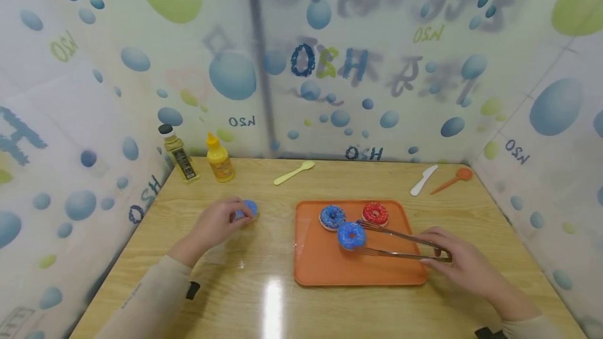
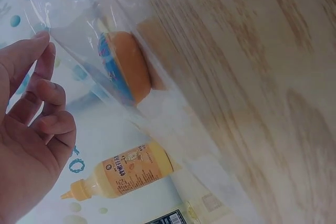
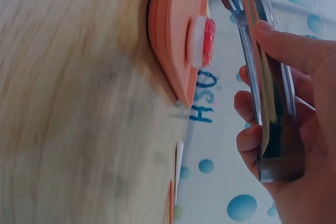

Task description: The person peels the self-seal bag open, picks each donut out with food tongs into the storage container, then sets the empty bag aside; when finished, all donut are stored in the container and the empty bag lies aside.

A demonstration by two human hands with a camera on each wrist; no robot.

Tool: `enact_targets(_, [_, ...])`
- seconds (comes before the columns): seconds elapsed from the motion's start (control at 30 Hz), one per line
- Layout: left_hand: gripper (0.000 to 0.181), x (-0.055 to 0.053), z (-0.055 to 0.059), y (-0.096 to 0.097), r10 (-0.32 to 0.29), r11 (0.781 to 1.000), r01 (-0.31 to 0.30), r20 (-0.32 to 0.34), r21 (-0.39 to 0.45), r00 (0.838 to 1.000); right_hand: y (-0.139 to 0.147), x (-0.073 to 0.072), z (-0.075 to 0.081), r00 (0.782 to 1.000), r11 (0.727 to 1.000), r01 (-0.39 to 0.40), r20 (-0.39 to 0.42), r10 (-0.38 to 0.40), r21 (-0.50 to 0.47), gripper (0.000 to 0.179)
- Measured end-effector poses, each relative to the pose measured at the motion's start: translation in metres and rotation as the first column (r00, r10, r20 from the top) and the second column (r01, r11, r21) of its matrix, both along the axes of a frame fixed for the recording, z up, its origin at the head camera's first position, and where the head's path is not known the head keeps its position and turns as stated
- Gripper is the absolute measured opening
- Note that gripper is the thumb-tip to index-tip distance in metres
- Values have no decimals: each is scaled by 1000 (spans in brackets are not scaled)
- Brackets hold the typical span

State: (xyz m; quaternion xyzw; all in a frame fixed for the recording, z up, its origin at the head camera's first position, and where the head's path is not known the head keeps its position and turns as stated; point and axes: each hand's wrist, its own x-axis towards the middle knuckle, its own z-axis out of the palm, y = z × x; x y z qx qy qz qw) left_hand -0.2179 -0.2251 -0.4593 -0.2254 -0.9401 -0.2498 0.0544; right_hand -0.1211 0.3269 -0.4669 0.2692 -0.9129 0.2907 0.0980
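My right hand point(image 1: 464, 263) holds metal tongs point(image 1: 400, 255), whose ends are at a light blue toy donut point(image 1: 346, 242) over the orange tray point(image 1: 320, 271). Also on the tray are a darker blue donut point(image 1: 327, 218) with sprinkles and a red donut point(image 1: 382, 218). Over to the left, my left hand point(image 1: 219, 221) pinches the edge of a clear plastic bag point(image 2: 79, 40) between thumb and index finger. A blue-topped donut point(image 2: 131, 64) with a tan base shows in or behind that bag in the left wrist view. In the head view, my fingers partly cover this donut.
Behind my left hand stand a yellow squeeze bottle point(image 1: 220, 164) and an oil bottle point(image 1: 182, 158) with a dark cap. A pale green spoon point(image 1: 294, 172) lies at the back of the wooden table point(image 1: 226, 302). Back right are a white knife point(image 1: 424, 180) and an orange spoon point(image 1: 464, 173).
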Motion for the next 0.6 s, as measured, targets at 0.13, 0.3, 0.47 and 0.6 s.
enact_targets(0.13, [6,1,-2,0,6,1000,-6,4,9,1000,16,-1,2,1000,1000,12,4,-12,14,52])
enact_targets(0.3, [6,2,-2,0,10,1000,-10,4,1,1000,32,-4,1,999,1000,-25,23,25,3,54])
enact_targets(0.47, [5,0,0,0,0,1000,0,6,13,1000,46,-7,-2,997,998,-65,26,66,-26,54])
enact_targets(0.6, [5,-1,1,0,-5,1000,5,10,19,1000,55,-8,-4,997,997,-73,25,74,-22,55])
